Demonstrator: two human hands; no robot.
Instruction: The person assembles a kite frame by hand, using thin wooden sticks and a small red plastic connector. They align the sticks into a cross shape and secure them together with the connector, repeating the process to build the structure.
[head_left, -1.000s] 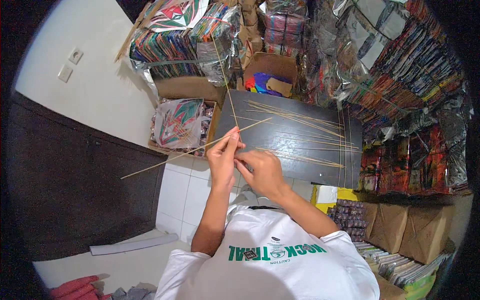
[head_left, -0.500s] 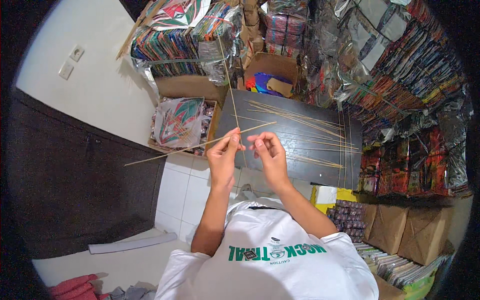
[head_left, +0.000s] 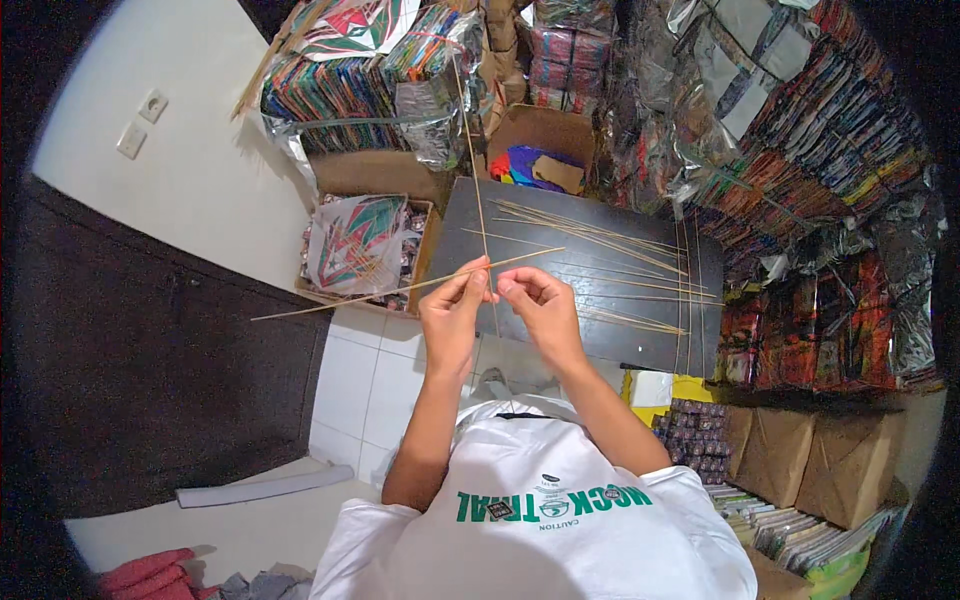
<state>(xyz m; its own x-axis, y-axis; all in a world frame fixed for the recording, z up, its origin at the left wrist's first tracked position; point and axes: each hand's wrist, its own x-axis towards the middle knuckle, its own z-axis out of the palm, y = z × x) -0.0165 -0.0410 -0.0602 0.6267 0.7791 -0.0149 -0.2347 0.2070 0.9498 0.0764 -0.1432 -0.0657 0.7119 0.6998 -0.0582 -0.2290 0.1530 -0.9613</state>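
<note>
Two thin bamboo sticks cross in front of me. My left hand (head_left: 452, 310) pinches them at the crossing between thumb and fingers. One slanting stick (head_left: 370, 297) runs from far out on the left to just above my right hand. The other, an upright stick (head_left: 471, 140), reaches up toward the stacked packs and passes down between my hands. My right hand (head_left: 545, 305) is closed in a pinch right beside the crossing. What its fingertips hold, if anything, is too small to make out.
A dark low table (head_left: 455, 215) lies beyond my hands, with several loose bamboo sticks (head_left: 600, 238) on it. An open carton (head_left: 425, 235) with a printed kite-like sheet stands left of it, another carton (head_left: 545, 125) behind. Tall wrapped stacks (head_left: 800, 130) rise at right.
Both hands and the crossed sticks have shifted slightly to the right. My right hand has come closer to the crossing, its fingers drawing together into a pinch.
</note>
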